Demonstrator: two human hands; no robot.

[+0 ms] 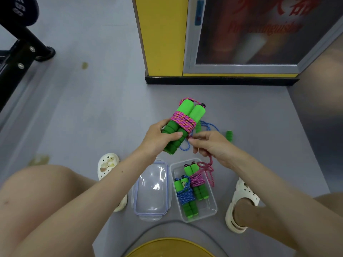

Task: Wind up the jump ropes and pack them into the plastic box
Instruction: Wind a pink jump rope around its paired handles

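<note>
My left hand (159, 140) grips two green foam handles held side by side (181, 125), with pink rope (182, 122) wound around their middle. My right hand (211, 145) pinches the loose pink rope end beside the handles; its slack (208, 168) hangs down over the clear plastic box (213, 208). Two wound ropes lie in the box: a blue one (185, 197) and a pink one (197, 180). An unwound blue rope (207, 127) with a green handle (229, 135) lies on the floor behind my hands.
The clear box lid (151, 190) lies on the grey floor left of the box. White clogs (107, 165) (239, 204) flank them. A yellow pillar and a cabinet (163, 38) stand ahead, black gym equipment (20, 45) at far left.
</note>
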